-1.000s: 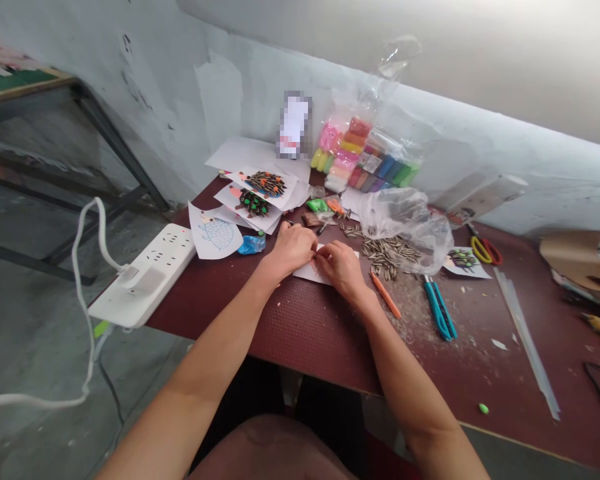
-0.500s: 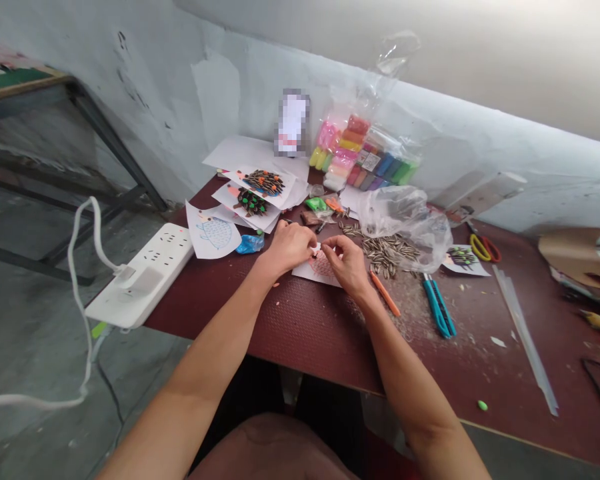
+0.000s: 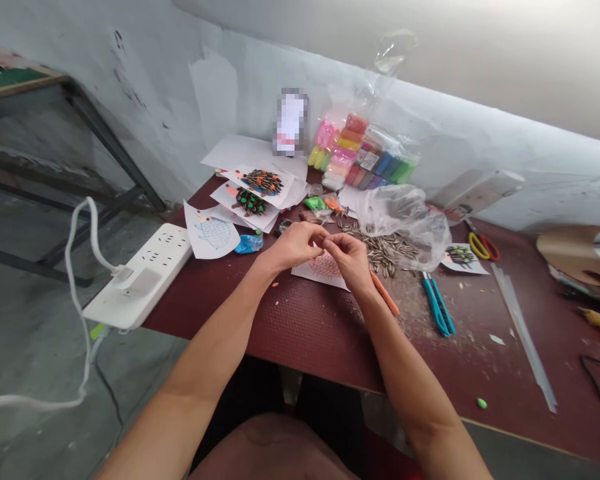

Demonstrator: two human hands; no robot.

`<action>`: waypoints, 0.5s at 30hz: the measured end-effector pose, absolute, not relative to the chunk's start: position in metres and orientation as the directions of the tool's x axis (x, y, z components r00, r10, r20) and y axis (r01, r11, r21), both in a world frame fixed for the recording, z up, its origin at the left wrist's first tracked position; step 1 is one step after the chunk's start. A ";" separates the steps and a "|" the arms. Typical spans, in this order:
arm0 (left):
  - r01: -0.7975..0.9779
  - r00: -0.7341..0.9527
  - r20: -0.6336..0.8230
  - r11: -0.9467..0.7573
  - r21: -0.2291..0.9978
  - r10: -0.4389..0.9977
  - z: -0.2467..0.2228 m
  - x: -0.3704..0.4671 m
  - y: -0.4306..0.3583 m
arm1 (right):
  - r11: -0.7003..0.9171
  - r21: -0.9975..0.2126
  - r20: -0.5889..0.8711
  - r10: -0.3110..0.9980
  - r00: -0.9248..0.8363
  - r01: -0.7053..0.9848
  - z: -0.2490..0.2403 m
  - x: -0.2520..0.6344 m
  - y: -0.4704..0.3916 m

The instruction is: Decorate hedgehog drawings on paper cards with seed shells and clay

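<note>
My left hand [image 3: 300, 244] and my right hand [image 3: 349, 257] meet fingertip to fingertip above a small white card [image 3: 325, 271] with a red-orange hedgehog outline. Both hands are closed in a pinch; whatever they hold is too small or hidden to make out. The far part of the card is covered by my hands. An orange crayon-like stick [image 3: 386, 295] lies beside my right wrist. Just beyond that hand is a heap of striped sunflower seeds [image 3: 391, 251]. A blue packet of clay [image 3: 249, 244] sits left of my left hand.
Finished-looking seed hedgehog cards [image 3: 263, 183] and a blue hedgehog drawing [image 3: 212, 232] lie at the left, near a white power strip [image 3: 139, 275]. Coloured clay packs [image 3: 363, 160] lean on the wall. A teal utility knife [image 3: 438, 307], scissors [image 3: 484, 247] and clear sticks [image 3: 526, 340] lie right.
My hands have come together, fingertips now touching, and lifted slightly off the card. More of the hedgehog outline shows beneath them.
</note>
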State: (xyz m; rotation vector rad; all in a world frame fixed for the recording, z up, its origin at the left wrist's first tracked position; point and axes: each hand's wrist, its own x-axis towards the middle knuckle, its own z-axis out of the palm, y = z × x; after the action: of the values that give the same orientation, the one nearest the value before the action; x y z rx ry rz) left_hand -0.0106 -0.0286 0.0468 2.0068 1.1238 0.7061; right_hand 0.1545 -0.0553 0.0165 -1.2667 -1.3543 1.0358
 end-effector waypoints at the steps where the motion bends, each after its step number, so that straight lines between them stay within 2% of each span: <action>1: 0.451 0.464 0.134 -0.363 0.816 0.876 0.045 -0.010 -0.028 | 0.080 -0.986 0.084 0.996 0.022 0.148 0.017 0.154 -0.056; 5: 0.418 0.423 0.201 -0.387 0.822 0.884 0.040 -0.007 -0.027 | 0.037 -0.993 0.040 0.999 0.025 0.114 0.018 0.156 -0.055; 10: 0.570 0.430 0.172 -0.414 0.710 0.886 0.042 -0.008 -0.026 | 0.019 -0.983 0.015 1.000 -0.021 0.184 0.018 0.160 -0.054; 15: 0.654 0.398 0.157 -0.399 0.643 0.904 0.047 -0.012 -0.026 | 0.055 -0.968 0.059 0.998 0.009 0.246 0.012 0.158 -0.053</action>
State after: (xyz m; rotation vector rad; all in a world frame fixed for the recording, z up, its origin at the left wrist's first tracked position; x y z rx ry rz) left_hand -0.0118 -0.0260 0.0475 2.1732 1.3294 0.6835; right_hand 0.1584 -0.0530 0.0120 -1.3527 -1.4036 1.0268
